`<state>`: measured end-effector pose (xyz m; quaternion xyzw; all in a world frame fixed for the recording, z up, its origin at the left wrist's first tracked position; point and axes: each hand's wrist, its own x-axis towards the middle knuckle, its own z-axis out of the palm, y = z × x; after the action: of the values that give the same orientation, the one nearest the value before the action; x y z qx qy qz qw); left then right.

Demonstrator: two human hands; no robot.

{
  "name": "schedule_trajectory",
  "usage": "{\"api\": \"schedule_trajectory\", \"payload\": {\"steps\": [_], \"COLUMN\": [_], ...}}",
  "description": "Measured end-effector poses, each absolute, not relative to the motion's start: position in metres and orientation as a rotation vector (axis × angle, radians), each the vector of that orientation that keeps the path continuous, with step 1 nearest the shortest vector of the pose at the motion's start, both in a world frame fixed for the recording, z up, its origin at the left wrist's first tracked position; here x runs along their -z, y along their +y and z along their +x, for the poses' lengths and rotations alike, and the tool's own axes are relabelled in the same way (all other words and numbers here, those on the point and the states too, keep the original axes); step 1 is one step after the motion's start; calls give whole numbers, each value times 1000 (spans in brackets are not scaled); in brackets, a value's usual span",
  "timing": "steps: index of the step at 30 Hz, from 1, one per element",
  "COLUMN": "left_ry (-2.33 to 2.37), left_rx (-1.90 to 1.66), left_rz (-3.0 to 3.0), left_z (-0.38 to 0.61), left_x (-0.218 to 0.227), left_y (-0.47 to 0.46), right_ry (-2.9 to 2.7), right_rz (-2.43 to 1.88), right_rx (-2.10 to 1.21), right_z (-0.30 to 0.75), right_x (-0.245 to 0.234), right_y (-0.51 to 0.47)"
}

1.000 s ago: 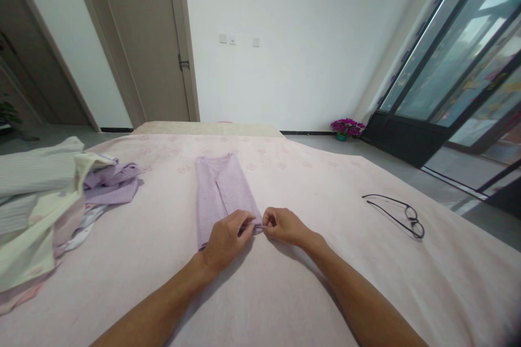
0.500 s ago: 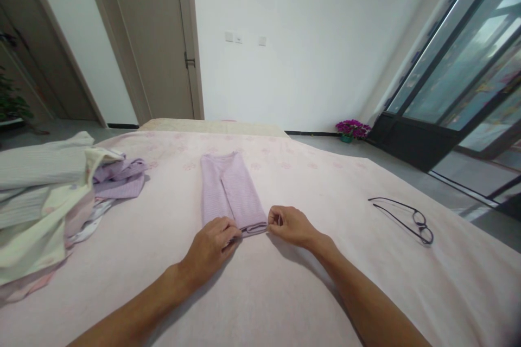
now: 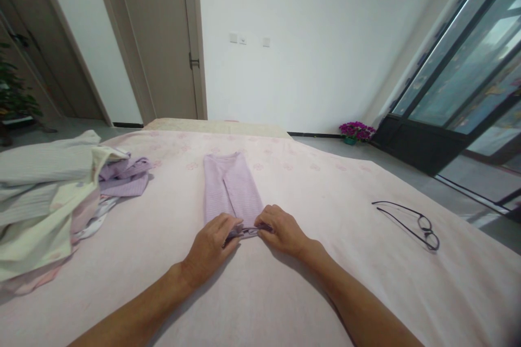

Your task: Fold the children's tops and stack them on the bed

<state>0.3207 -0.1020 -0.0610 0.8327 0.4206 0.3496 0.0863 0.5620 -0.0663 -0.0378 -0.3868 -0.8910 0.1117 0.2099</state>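
Note:
A light purple knit garment [image 3: 234, 184], folded into a narrow strip, lies flat on the pale pink bed cover [image 3: 260, 293]. Its near edge shows several stacked layers. My left hand [image 3: 217, 236] is closed around the left corner of that edge, thumb below and fingers on top. At the right corner, my right hand [image 3: 280, 229] pinches the layers in the same way. A short stretch of the edge shows between the two hands; the corners themselves are partly hidden by my fingers.
A loose heap of clothes [image 3: 44, 200] in pale green, grey and purple lies at the left. Black-framed glasses [image 3: 425, 227] rest with their arms spread at the right. Beyond the far edge stand a door [image 3: 158, 38] and a pot of magenta flowers [image 3: 356, 131].
My right hand has moved slightly left from beside the right corner and now grips it. My left hand stays at the left corner. The view has shifted a little.

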Motion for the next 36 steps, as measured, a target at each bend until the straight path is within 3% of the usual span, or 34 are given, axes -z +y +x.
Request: {"api": "schedule_trajectory", "payload": {"steps": [11, 30, 36], "left_ry": [1319, 1292, 1469], "left_rx": [-830, -882, -1085], "left_rz": [2578, 2598, 2493], "left_z": [325, 326, 312], "left_x": [61, 56, 55], "left_y": [-99, -99, -76], "right_ry": [-2446, -2374, -2298], "right_rz": [-1021, -1070, -955], "right_rx": [-325, -142, -129], "right_z": [562, 561, 562], "right_x": [44, 46, 44], "right_y": [-59, -60, -64]}}
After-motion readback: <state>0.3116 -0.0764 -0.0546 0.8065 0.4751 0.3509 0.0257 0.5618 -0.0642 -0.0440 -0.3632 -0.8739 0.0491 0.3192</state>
